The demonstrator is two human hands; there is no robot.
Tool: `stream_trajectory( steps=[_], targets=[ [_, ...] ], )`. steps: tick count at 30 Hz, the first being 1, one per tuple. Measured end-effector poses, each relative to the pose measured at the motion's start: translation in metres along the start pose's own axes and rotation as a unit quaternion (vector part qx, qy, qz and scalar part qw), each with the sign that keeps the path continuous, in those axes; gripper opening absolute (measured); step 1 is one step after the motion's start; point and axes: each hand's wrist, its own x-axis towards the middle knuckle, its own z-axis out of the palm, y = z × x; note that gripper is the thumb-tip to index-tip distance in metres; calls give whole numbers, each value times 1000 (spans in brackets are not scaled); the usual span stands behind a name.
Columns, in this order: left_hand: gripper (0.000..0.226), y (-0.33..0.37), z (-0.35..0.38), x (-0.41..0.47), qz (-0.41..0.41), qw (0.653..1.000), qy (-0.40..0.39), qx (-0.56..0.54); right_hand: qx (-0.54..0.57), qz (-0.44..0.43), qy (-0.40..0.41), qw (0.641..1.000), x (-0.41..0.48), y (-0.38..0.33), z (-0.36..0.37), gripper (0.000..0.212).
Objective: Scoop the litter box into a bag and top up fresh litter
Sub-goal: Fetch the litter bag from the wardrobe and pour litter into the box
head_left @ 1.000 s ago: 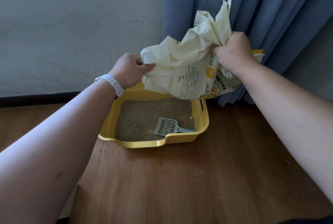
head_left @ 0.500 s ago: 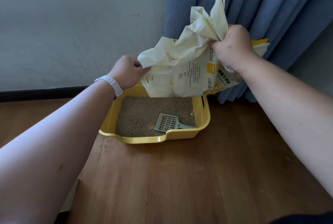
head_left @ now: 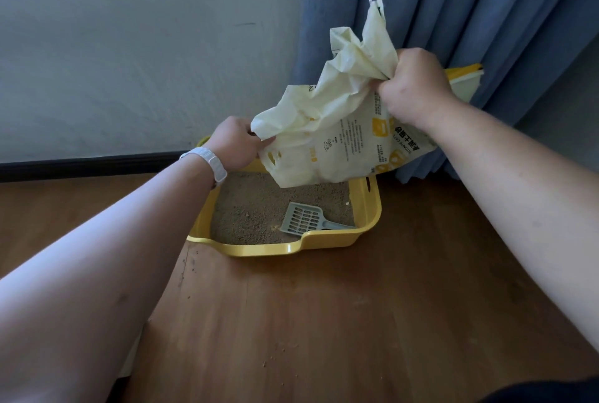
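A cream and yellow printed litter bag (head_left: pixel 343 140) hangs tilted over the far side of a yellow litter box (head_left: pixel 369 208). My left hand (head_left: pixel 235 143), with a white wristband, is shut on the bag's lower left corner. Higher up, my right hand (head_left: pixel 413 84) is shut on the bag's crumpled upper part. The box holds brown litter (head_left: pixel 252 211), and a grey slotted scoop (head_left: pixel 304 219) lies in its near right corner, handle against the right wall. The bag hides the far edge of the box.
The box stands on a wooden floor (head_left: pixel 324 321) by a white wall (head_left: pixel 129 62) with a dark skirting board. Blue curtains (head_left: pixel 470 7) hang right behind the bag. Litter crumbs (head_left: pixel 275 354) are scattered on the floor in front of the box.
The bag has shifted a little between my hands, its torn top flap standing higher. Both hands keep their grip. The view has drifted slightly.
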Motion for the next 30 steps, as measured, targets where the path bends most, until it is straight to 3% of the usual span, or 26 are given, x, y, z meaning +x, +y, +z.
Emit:
stream_trajectory(
  steps=[13,30],
  targets=[
    [15,-9,10,1,-10,998,-8,-55,-14,-20,-15,1000,-3,0,-5,11],
    [19,-8,8,-1,2,997,-45,-61,-7,-28,-30,999,-4,-3,-13,11]
  ],
)
